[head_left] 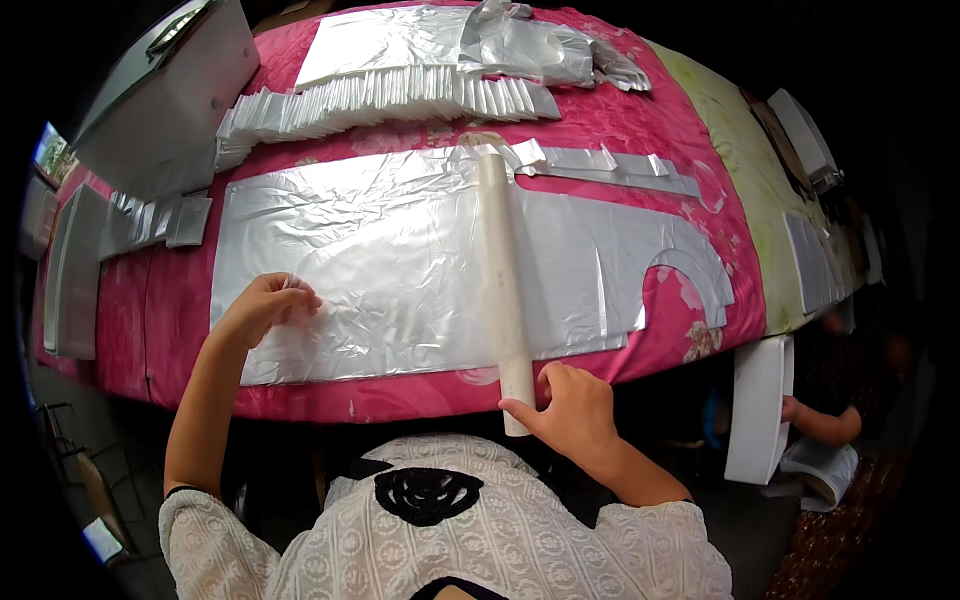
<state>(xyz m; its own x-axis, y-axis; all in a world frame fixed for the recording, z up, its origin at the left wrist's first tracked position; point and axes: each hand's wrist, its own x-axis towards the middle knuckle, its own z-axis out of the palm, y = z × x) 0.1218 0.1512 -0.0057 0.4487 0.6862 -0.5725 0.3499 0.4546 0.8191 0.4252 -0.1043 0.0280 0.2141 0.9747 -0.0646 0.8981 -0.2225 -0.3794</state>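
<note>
A stack of thin, whitish plastic bags (390, 260) lies flat in front of me, wrinkled on top, with curved handle cutouts at its right end. Over the stack's left part, my left hand (268, 308) is closed in a pinch on the plastic film of a bag; the fingertips are slightly blurred. A long pale tube (497, 270) rests across the bags from far to near. Its near end sticks out past the table edge. There my right hand (572, 408) grips it, thumb on top and the other fingers partly hidden.
Pink flowered cloth (400, 402) covers the table. Behind the stack stand a long row of folded bags (380, 98) and another flat pile (390, 38). White boxes (170, 100) stand at left. At right, another person's hand (792, 410) holds a white box (757, 415).
</note>
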